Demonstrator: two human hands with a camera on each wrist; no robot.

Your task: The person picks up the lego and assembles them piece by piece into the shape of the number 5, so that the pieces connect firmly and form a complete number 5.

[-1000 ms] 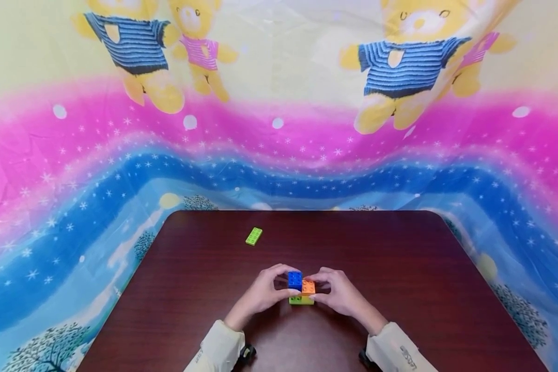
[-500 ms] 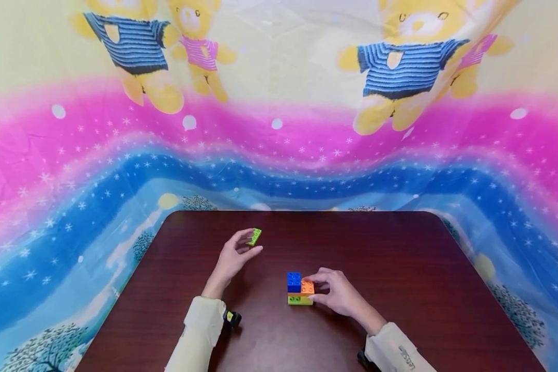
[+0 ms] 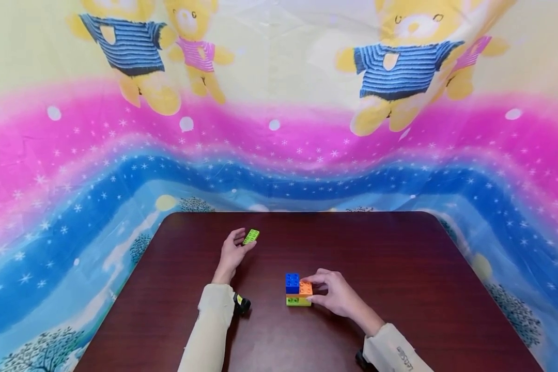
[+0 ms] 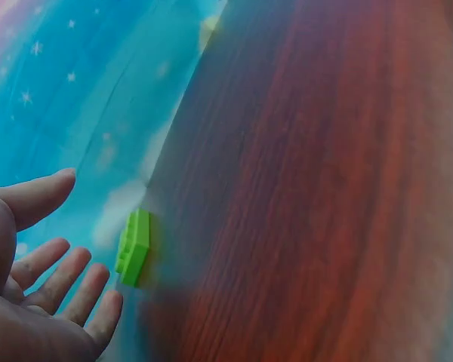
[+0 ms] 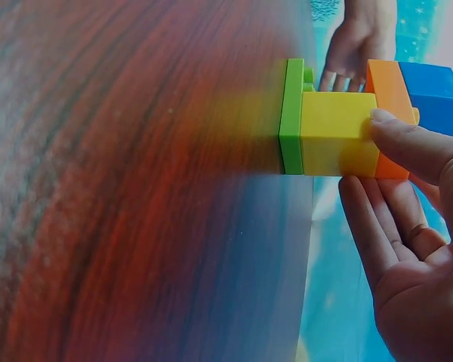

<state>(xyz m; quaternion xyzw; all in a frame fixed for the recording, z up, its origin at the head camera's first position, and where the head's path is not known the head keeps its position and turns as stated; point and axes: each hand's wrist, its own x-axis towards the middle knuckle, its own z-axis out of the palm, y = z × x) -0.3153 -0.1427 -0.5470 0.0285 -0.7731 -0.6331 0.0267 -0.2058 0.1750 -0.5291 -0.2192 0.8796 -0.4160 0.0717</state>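
Observation:
A light green flat building brick (image 3: 251,237) with studs on top lies toward the back left of the table. Right beside it is my left hand (image 3: 233,254), fingers spread and palm facing the brick; the left wrist view shows a gap between these fingers and the brick. At the middle stands a stack of building bricks: a green base (image 5: 290,121), a yellow brick (image 5: 338,132), an orange brick (image 5: 389,94) and a blue brick (image 5: 434,94) on top. My right hand (image 3: 337,293) grips the stack from its right side, thumb on the yellow and orange bricks, fingers opposite.
The dark brown wooden table (image 3: 376,248) has rounded back corners. Behind and around it hangs a printed curtain (image 3: 279,155) with bears, snowflakes and trees.
My left hand has let go of the stack's blue brick and moved left and away to the green flat brick. My right hand has stayed at the stack.

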